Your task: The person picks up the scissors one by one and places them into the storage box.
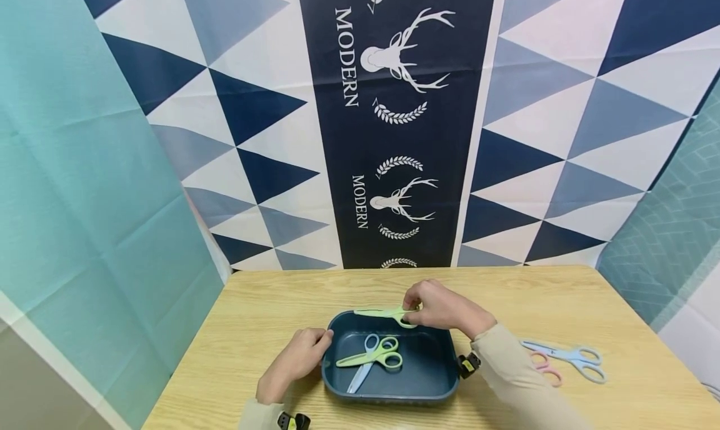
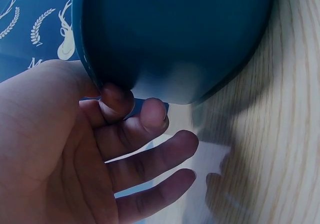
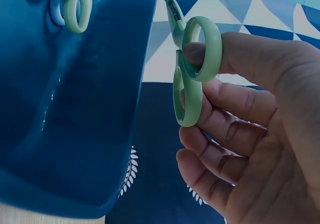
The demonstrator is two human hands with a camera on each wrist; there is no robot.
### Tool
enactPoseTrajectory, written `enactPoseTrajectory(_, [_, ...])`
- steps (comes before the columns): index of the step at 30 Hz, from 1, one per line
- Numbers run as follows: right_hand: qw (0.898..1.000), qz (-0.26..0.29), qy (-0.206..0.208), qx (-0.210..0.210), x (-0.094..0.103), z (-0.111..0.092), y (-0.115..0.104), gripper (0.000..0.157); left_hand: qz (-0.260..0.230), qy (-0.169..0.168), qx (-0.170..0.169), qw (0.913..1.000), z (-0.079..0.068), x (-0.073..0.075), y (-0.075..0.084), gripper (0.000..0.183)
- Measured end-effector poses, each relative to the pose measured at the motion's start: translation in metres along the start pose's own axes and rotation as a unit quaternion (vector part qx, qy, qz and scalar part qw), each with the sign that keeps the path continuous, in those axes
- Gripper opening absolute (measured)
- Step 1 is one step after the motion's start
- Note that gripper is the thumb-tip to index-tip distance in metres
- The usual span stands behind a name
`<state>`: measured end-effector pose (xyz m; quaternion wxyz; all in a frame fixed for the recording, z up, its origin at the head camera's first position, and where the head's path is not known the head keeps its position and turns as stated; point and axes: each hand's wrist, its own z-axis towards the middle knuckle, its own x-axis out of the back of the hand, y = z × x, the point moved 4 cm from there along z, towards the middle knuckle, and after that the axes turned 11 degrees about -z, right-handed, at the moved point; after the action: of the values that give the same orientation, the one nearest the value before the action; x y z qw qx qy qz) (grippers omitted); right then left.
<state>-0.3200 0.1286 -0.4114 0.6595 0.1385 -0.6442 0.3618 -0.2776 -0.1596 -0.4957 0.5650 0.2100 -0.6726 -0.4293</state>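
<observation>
My right hand (image 1: 441,306) holds a pair of green scissors (image 3: 202,48) by the handle loops, above the far rim of a dark blue plastic bin (image 1: 419,395). In the right wrist view the thumb passes into one loop and fingers lie at the other. My left hand (image 1: 300,355) pinches the bin's left rim between thumb and index finger; the other fingers spread outside it in the left wrist view. Inside the bin, another pair of green scissors (image 1: 360,359) lies across a pair of blue scissors (image 1: 360,378).
Right of the bin, blue scissors (image 1: 574,355) and pink scissors (image 1: 548,369) lie on the wooden table (image 1: 270,292), the pink pair partly hidden by the right sleeve. A patterned cloth (image 1: 405,136) hangs behind the table.
</observation>
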Motion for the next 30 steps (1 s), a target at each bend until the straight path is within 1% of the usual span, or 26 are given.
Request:
enactPoseTrajectory(11, [1.000, 0.023, -0.016, -0.001, -0.005, 0.001, -0.006, 0.006, 0.004, 0.003, 0.004, 1.0000, 0.000, 0.000, 0.001, 0.047])
enactPoseTrajectory(23, [0.999, 0.026, -0.017, 0.006, -0.012, 0.003, -0.007, 0.010, -0.001, 0.002, 0.006, 1.0000, -0.001, -0.002, 0.000, 0.048])
enactPoseTrajectory(30, [0.999, 0.035, -0.018, 0.009, -0.012, 0.005, -0.011, 0.012, -0.004, 0.001, 0.007, 1.0000, -0.001, -0.001, 0.001, 0.047])
